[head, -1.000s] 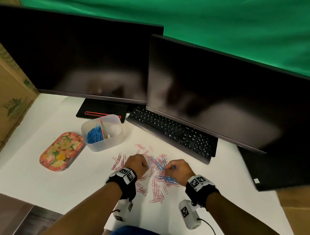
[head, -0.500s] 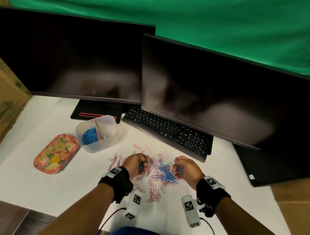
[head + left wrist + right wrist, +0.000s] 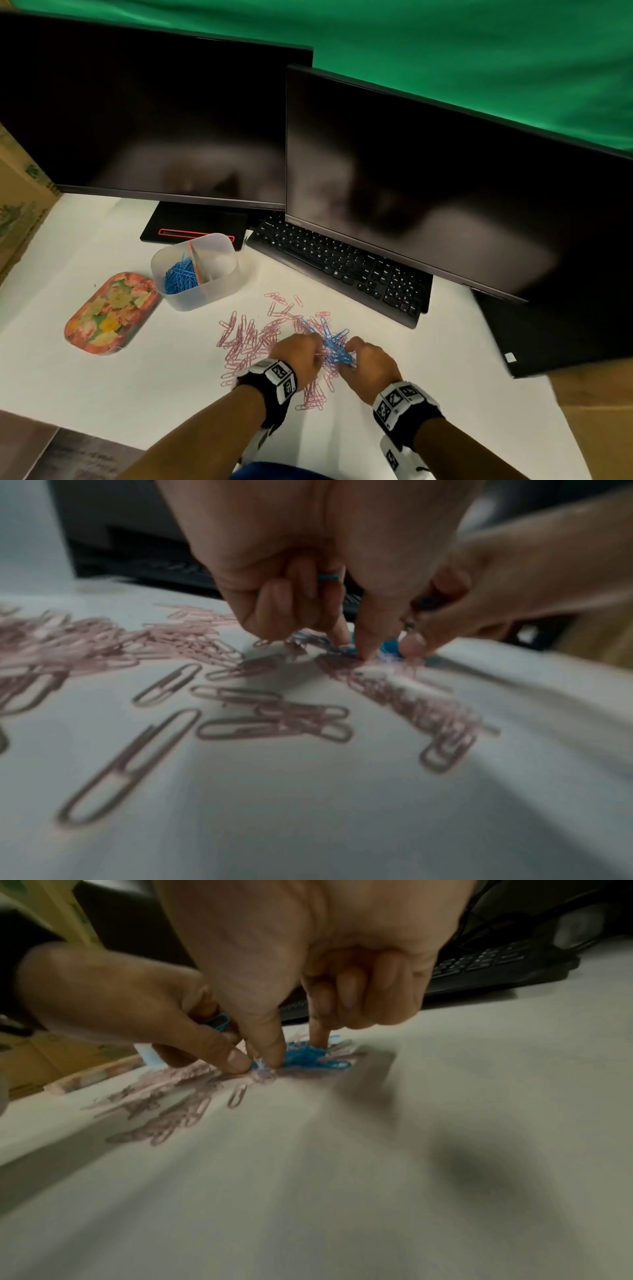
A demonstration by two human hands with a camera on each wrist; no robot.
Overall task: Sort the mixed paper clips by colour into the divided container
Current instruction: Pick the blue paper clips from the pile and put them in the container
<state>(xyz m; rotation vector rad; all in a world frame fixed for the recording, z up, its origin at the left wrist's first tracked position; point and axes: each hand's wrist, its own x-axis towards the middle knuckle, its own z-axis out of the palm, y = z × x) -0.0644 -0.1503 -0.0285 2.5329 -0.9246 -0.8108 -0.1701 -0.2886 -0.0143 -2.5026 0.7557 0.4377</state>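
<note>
A loose pile of thin pink paper clips (image 3: 246, 342) is spread on the white bench (image 3: 102, 383). A tangled cluster of blue paper clips (image 3: 337, 346) lies at its right edge. Blue clips are pinched by the left hand (image 3: 301, 356), fingers curled. The cluster is pressed by the right hand (image 3: 371, 368), fingertips (image 3: 274, 1056) down. The translucent divided container (image 3: 205, 291) holds blue clips in its left compartment.

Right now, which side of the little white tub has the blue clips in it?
The left compartment of the divided container holds the blue paper clips. The right compartment, past the divider, shows no blue ones.
</note>
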